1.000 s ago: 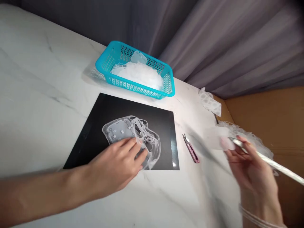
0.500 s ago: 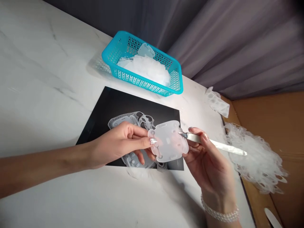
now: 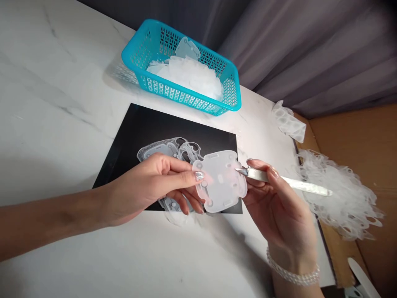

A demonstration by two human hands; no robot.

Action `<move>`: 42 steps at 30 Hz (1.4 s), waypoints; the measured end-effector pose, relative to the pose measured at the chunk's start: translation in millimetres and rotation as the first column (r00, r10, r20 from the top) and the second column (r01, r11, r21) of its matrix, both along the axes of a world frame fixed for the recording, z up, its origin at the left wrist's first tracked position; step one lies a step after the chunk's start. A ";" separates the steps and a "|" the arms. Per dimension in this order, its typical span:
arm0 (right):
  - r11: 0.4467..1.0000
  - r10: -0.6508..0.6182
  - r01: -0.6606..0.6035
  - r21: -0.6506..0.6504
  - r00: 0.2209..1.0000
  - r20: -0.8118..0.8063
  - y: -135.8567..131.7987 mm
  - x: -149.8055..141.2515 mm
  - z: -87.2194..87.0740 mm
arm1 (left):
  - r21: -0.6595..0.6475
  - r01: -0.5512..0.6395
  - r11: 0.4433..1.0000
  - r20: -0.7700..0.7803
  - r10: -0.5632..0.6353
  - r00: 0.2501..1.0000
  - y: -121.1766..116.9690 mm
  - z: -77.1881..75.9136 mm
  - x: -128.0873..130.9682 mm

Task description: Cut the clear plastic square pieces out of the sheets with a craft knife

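Observation:
My left hand (image 3: pixel 155 186) pinches a translucent, rounded-square moulded piece (image 3: pixel 221 182) at its left edge, holding it up above a black sheet (image 3: pixel 192 124). My right hand (image 3: pixel 276 203) grips a slim metal craft knife (image 3: pixel 288 182), and its pointed blade tip rests at the piece's right edge. Under my left hand, a trimmed translucent sheet (image 3: pixel 158 149) with similar moulded shapes lies on the black sheet, partly hidden by my hand.
A turquoise mesh basket (image 3: pixel 182 97) full of translucent pieces stands beyond the black sheet on a white marble-patterned table (image 3: pixel 56 124). Lacy translucent offcuts (image 3: pixel 344 198) lie in a cardboard box at right, with another strip (image 3: pixel 288 122) at the table's edge. Grey curtains hang behind.
The translucent piece has gone from lying on the black sheet to being held up between my hands. The knife tip has come to its right edge. The view has shifted slightly.

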State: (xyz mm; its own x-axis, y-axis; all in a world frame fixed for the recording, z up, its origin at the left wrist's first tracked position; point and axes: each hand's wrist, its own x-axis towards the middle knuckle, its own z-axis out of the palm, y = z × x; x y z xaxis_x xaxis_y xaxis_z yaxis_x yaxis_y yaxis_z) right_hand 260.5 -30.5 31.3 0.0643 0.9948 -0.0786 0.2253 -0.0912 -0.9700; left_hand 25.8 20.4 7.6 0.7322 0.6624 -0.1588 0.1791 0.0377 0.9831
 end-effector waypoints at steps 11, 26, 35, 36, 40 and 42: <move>0.989 0.146 -0.146 0.025 0.935 -0.323 -3.6 9.7 6.7 | -0.333 -0.087 0.939 0.289 0.189 0.939 5.4 -3.1 -1.4; 0.953 0.300 -0.288 0.094 0.857 -0.418 -4.8 25.7 3.5 | -0.370 -0.209 0.905 0.144 0.278 0.950 -1.6 11.4 -0.3; 0.948 0.312 -0.306 0.086 0.847 -0.430 -3.6 24.8 4.1 | -0.358 -0.231 0.905 0.139 0.297 0.945 -3.1 10.1 -1.1; 0.949 0.313 -0.302 0.094 0.846 -0.432 -3.6 24.4 4.1 | -0.349 -0.231 0.908 0.142 0.295 0.945 -2.9 8.7 -0.8; 0.950 0.307 -0.296 0.096 0.844 -0.441 -4.2 23.5 4.0 | -0.318 -0.227 0.921 0.155 0.287 0.945 -1.6 2.3 -0.6; 0.954 0.294 -0.287 0.083 0.852 -0.434 -4.6 23.8 3.7 | -0.309 -0.222 0.925 0.156 0.280 0.947 -1.3 0.1 -1.4</move>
State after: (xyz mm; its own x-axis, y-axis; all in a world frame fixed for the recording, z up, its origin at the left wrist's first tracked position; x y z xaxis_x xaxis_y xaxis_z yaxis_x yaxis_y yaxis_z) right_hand 284.2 -35.1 34.9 -0.2651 0.9641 -0.0157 -0.2070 -0.0728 -0.9756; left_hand 24.4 19.1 7.7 0.5831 0.7765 -0.2389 -0.0656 0.3382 0.9388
